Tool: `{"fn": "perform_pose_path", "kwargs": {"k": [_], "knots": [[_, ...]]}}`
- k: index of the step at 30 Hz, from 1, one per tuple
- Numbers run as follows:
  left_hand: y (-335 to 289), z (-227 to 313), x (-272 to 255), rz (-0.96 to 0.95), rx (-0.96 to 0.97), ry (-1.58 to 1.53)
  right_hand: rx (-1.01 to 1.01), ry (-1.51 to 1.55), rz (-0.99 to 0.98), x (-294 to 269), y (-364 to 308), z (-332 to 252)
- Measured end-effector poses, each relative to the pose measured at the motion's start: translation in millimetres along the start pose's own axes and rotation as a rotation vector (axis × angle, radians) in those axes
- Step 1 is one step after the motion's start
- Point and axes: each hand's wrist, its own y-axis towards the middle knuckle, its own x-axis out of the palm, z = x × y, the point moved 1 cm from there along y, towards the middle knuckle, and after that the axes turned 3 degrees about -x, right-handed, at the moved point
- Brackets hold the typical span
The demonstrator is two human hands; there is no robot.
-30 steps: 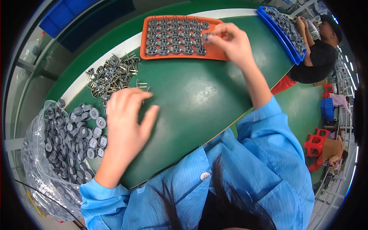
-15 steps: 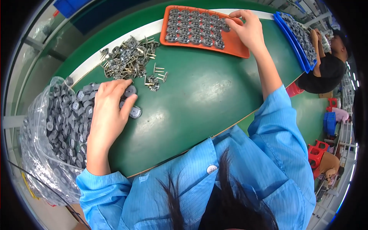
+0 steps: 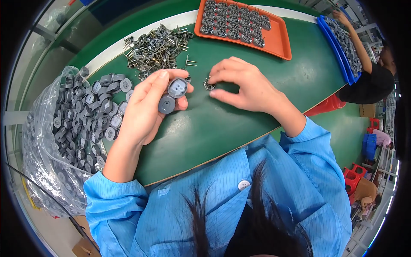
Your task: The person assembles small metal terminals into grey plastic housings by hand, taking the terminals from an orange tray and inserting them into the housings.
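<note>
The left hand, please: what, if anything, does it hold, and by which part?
The left hand holds two round, grey, plastic-looking caps, fingers behind them; exact grip hidden.

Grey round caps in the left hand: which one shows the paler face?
The upper cap: its face is pale with small dark spots, while the lower cap shows darker grey.

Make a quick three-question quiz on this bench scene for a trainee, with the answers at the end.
1. How many grey round plastic caps show in the left hand?
2. True or false: the orange rectangular plastic tray is completely filled.
3. What is at the fingertips of the right hand: (a) a red plastic stool, (b) a small dark-and-silver component, (c) a blue plastic crate?

Key: 1. Two. 2. False; its right end is bare. 3. b.
</note>
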Motion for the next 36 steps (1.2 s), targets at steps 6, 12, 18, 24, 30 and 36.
{"fn": "perform_pose_path", "kwargs": {"k": [6,12,18,24,30,36], "knots": [[11,-3,15,-0.001,-0.113,-0.027,0.142,0.054,0.088,14,6,7],[12,-15,16,-0.011,-0.037,0.096,0.419,0.663,0.128,-1,-5,7],[12,-22,18,-0.047,0.007,0.097,0.251,0.49,0.134,6,5,-14],[9,-24,16,-0.099,0.007,0.129,0.292,0.552,0.157,11,2,-15],[8,-27,17,-0.052,0.032,0.164,0.563,0.725,0.1,9,-2,-21],[5,-32,25,0.047,0.032,-0.093,0.254,0.298,0.339,15,-17,-32]]}}
